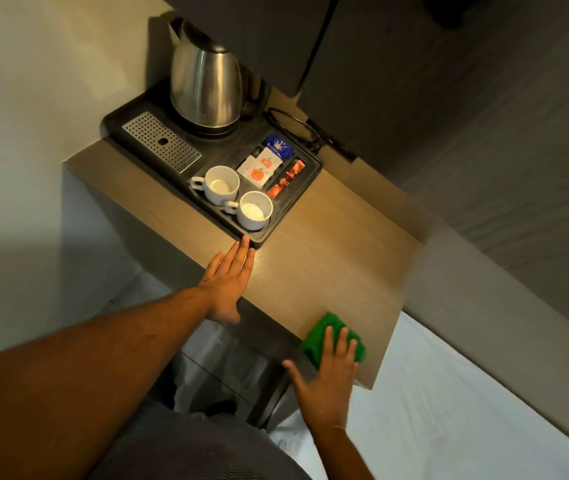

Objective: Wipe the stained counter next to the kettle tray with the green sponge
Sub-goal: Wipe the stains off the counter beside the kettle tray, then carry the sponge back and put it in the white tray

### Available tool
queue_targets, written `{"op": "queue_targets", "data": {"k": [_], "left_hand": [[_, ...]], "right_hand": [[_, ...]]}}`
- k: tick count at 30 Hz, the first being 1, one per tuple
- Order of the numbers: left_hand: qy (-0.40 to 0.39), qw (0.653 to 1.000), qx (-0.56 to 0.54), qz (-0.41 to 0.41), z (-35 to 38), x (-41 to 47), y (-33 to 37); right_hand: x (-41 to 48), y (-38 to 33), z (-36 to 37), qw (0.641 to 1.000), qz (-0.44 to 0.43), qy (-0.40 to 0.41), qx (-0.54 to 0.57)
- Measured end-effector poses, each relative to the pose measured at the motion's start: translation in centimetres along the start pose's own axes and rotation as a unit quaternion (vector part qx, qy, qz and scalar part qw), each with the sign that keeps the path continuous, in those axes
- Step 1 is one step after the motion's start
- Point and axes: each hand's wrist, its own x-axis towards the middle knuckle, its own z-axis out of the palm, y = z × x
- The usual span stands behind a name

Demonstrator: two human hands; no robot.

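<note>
A green sponge lies on the near right corner of the wooden counter. My right hand rests flat on top of it, fingers spread, pressing it down. My left hand lies flat and open on the counter's front edge, fingertips touching the near corner of the black kettle tray. The steel kettle stands at the back of the tray. The counter between tray and sponge is bare wood with a bright sheen; no stain is clear to me.
On the tray sit two white cups, sachets and a metal drip grille. A black cable lies behind the tray. Dark cabinet fronts hang above. A white bed surface lies right of the counter.
</note>
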Motion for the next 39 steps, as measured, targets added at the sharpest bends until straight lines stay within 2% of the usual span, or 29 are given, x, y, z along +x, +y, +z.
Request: {"op": "queue_targets", "data": {"k": [3, 7, 10, 13, 16, 23, 26, 29, 33, 39], "left_hand": [[-0.001, 1.0, 0.007, 0.001, 0.2, 0.0, 0.0], [0.002, 1.0, 0.018, -0.001, 0.1, 0.2, 0.1], [0.002, 1.0, 0.028, -0.014, 0.2, 0.3, 0.3], [0.02, 0.998, 0.042, -0.034, 0.5, 0.0, 0.9], [0.039, 0.997, 0.052, -0.036, 1.2, -0.9, 1.6], [0.166, 0.981, 0.1, 0.022, 1.8, -4.2, 3.3], [0.209, 0.974, 0.083, -0.008, 1.7, -5.7, 2.2], [0.262, 0.961, 0.061, -0.066, 3.0, -8.9, -1.1], [0.255, 0.946, 0.074, -0.184, 5.7, -16.4, -6.9], [0.253, 0.913, 0.047, -0.317, 9.2, -29.4, -14.5]], "right_hand": [[-0.4, -1.2, 0.8, 0.999, -0.001, 0.0, -0.036], [0.1, -1.1, -0.3, 0.998, -0.001, 0.064, 0.003], [0.2, -0.6, -1.0, 0.997, -0.023, 0.071, 0.006], [0.0, -1.4, -2.0, 0.996, 0.0, 0.064, 0.069], [0.9, -2.7, -3.8, 0.988, -0.004, 0.093, 0.125], [5.0, -8.7, -9.6, 0.973, -0.013, 0.056, 0.222], [6.8, -11.4, -10.2, 0.932, 0.014, 0.034, 0.36], [7.9, -14.9, -9.2, 0.891, 0.008, -0.037, 0.452], [5.5, -21.8, -6.6, 0.897, -0.102, -0.13, 0.409], [-5.4, -32.3, -2.8, 0.883, -0.25, -0.221, 0.329]]}}
